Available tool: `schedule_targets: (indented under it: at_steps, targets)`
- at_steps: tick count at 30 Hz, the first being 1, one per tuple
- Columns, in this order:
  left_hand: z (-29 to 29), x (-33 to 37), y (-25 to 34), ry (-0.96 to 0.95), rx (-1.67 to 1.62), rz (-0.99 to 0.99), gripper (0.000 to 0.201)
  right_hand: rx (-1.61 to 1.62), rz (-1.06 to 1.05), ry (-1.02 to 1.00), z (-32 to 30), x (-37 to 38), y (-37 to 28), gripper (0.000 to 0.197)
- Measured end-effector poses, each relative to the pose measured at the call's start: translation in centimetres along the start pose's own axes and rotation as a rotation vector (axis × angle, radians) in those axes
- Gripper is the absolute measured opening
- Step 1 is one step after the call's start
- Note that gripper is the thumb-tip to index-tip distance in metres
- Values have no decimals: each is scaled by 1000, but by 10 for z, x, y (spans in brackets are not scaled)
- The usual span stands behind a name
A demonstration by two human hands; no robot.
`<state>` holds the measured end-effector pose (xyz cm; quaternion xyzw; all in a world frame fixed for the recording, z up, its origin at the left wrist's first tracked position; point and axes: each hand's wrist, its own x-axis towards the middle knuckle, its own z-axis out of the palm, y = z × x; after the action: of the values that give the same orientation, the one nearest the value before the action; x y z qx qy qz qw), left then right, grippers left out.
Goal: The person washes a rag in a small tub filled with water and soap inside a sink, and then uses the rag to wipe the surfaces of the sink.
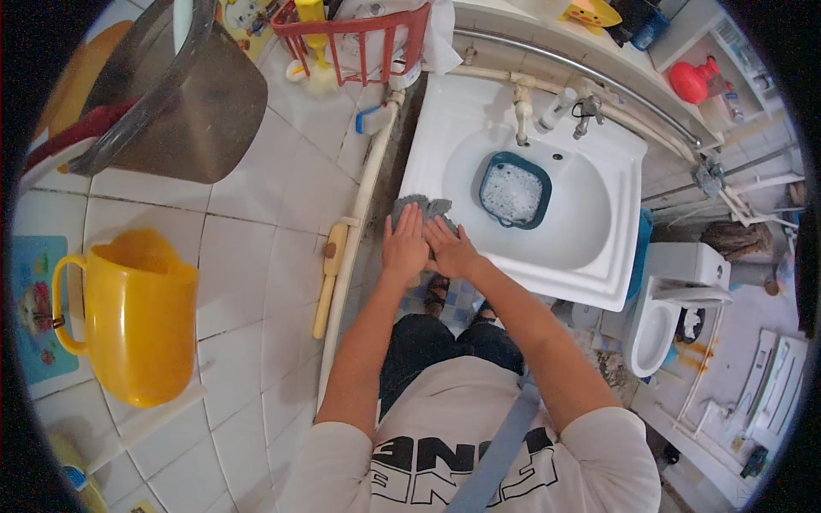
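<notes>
A crumpled grey cloth (438, 206) lies on the front left corner of the white sink (577, 256). My left hand (404, 245) rests flat on the cloth, fingers stretched out. Beside it, my right hand (451, 251) also presses on the cloth with extended fingers, and the two hands touch near the thumbs. Part of the cloth is hidden beneath both hands. In the sink bowl sits a dark blue square basin (541, 212) holding foamy, sudsy water.
Taps (522, 120) and pipes run behind the sink. At the left, a yellow pitcher (141, 321) and a dark tub (197, 111) are against the tiled wall, near a red basket (376, 43). A toilet (654, 333) stands to the right.
</notes>
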<state>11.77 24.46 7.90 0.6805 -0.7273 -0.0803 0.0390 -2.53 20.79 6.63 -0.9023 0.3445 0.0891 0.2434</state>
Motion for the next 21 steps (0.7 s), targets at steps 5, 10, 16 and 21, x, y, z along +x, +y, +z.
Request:
schedule_targets:
  at_steps: [5,10,16,21]
  targets:
    - [14,-28,13,-6,-78,-113,58,-30,-45,134,23,-12,-4,62]
    - [13,-49,30,67,-193,-189,59,25,-99,245,30,-24,-2,57]
    - [10,-4,3,17,-122,2,64,-104,-4,101,11,11,5,68]
    - [19,5,16,-39,-81,35,62,-84,83,268,25,1,21,77]
